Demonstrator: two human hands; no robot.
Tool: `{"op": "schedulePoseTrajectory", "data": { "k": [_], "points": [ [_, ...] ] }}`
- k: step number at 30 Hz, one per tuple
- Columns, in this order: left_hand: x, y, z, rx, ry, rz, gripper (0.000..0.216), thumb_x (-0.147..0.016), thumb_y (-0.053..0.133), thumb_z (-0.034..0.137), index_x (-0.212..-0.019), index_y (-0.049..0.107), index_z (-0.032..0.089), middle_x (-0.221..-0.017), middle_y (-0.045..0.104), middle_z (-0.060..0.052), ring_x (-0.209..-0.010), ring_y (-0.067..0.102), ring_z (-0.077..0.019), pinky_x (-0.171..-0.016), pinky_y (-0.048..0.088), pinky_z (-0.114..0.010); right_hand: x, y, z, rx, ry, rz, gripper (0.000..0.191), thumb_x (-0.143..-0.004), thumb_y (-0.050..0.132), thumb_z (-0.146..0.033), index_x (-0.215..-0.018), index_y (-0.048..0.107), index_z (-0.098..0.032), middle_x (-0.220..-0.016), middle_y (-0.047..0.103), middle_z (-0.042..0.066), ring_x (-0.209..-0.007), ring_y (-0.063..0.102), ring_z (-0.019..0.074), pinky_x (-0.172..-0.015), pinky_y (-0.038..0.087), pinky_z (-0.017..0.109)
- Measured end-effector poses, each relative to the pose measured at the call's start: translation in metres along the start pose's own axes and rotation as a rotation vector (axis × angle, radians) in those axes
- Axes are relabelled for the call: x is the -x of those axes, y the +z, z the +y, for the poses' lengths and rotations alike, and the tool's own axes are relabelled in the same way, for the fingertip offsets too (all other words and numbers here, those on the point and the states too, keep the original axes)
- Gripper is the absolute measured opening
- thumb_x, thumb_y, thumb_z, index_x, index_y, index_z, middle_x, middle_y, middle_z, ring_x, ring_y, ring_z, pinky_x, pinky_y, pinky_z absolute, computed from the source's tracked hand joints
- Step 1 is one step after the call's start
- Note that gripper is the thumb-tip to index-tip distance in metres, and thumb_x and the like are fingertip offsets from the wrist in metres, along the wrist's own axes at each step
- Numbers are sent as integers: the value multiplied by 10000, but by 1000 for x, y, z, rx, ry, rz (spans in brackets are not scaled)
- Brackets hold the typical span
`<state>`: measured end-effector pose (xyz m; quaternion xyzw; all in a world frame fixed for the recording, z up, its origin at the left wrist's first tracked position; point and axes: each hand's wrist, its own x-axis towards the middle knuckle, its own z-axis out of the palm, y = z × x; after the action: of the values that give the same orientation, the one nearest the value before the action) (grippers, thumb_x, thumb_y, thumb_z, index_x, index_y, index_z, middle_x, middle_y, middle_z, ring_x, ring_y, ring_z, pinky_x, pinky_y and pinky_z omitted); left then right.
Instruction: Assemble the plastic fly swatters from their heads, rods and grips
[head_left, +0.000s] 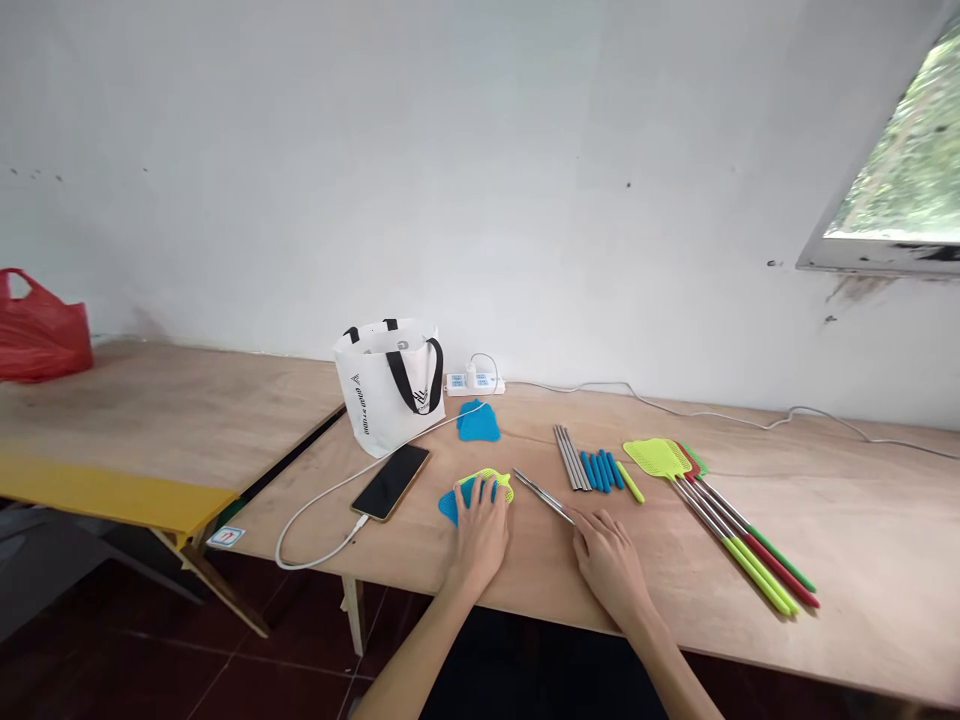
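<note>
My left hand [482, 535] rests on a small pile of fly swatter heads, its fingers spread and lying over them. A yellow-green swatter head [504, 480] and a blue swatter head [448, 507] stick out from under it. My right hand [611, 560] is closed at the near end of slim metal rods [541, 493], which point away to the left; the fingers partly hide that end. Beyond it lie several metal rods [571, 458] side by side, blue handle grips [600, 470] and one yellow-green grip [630, 482].
On the right lie several whole fly swatters [720, 520] in yellow-green, red and green. More blue swatter heads [478, 422] lie near a power strip [474, 383]. A charging phone [391, 482] and white bag [382, 400] stand left. A red bag [41, 335] sits farther left.
</note>
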<state>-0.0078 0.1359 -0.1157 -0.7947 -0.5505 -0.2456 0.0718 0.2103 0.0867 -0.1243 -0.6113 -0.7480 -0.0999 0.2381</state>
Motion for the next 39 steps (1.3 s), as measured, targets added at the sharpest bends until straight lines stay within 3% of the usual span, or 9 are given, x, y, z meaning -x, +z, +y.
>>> {"op": "schedulePoseTrajectory", "data": {
  "k": [7, 12, 15, 19, 22, 27, 30, 34, 39],
  "points": [
    [-1, -4, -5, 23, -15, -31, 600, -841, 427, -60, -1346, 520, 249, -1393, 589, -98, -1389, 455, -330, -1178, 259, -687, -7, -11, 26, -259, 85, -30, 413, -875, 444, -108, -1159, 717, -232, -1136, 732, 64, -1066, 629, 243, -947, 475, 403],
    [-9, -19, 2, 316, 58, 12, 296, -1029, 394, 141, -1244, 573, 237, -1355, 610, -92, -1340, 507, -277, -1145, 382, -532, -9, -17, 23, -354, 4, -124, 446, -872, 458, -102, -1191, 727, -261, -1155, 738, 57, -1086, 634, 241, -978, 469, 429],
    [-9, -26, 10, 467, 227, -111, 164, -1046, 497, 332, -1118, 623, 254, -1194, 669, -43, -1154, 606, -224, -1026, 472, -395, -8, -20, 12, -410, -102, -172, 451, -911, 456, -104, -1239, 708, -283, -1229, 727, 49, -1137, 632, 226, -1008, 467, 426],
    [-6, -26, 14, 463, 331, -238, 126, -1022, 574, 333, -1087, 655, 263, -1096, 673, -2, -1062, 621, -191, -957, 473, -332, -9, -20, 4, -452, -173, -156, 384, -991, 451, -188, -1269, 688, -309, -1293, 707, 37, -1227, 607, 218, -1066, 452, 440],
    [-6, -24, 12, 453, 248, -237, 130, -1029, 564, 305, -1080, 676, 262, -1072, 676, 4, -1030, 626, -181, -916, 470, -311, -11, -17, 20, -418, -81, -47, 342, -1019, 449, -308, -1265, 686, -295, -1344, 675, 56, -1272, 587, 237, -1097, 444, 468],
    [-8, -26, 11, 453, 214, -254, 123, -1016, 595, 294, -1079, 696, 265, -1068, 694, 5, -1040, 637, -189, -907, 456, -313, -5, -11, 80, -166, 198, 65, 437, -1020, 367, -412, -1297, 669, -260, -1480, 560, 91, -1360, 513, 287, -1134, 413, 509],
    [-9, -26, 13, 444, 172, -268, 106, -1002, 620, 295, -1029, 715, 257, -1061, 707, 3, -1024, 649, -193, -879, 456, -316, 3, -9, 108, -12, 304, -16, 493, -1014, 341, -438, -1391, 600, -252, -1556, 475, 102, -1431, 437, 313, -1154, 381, 522],
    [-10, -22, 14, 456, 128, -257, 123, -999, 621, 304, -967, 727, 249, -1041, 714, 4, -1003, 648, -191, -872, 456, -318, 2, -6, 117, 26, 329, -220, 590, -1009, 299, -507, -1538, 424, -278, -1630, 380, 74, -1499, 350, 286, -1209, 290, 524],
    [-9, -20, 14, 482, 124, -256, 107, -993, 630, 297, -1002, 726, 249, -1046, 710, 4, -1004, 638, -189, -879, 457, -317, -20, 1, 112, -26, 402, -432, 816, -995, 236, -583, -1630, 132, -81, -1678, 220, 176, -1561, 194, 272, -1243, 188, 545]
  ]
}}
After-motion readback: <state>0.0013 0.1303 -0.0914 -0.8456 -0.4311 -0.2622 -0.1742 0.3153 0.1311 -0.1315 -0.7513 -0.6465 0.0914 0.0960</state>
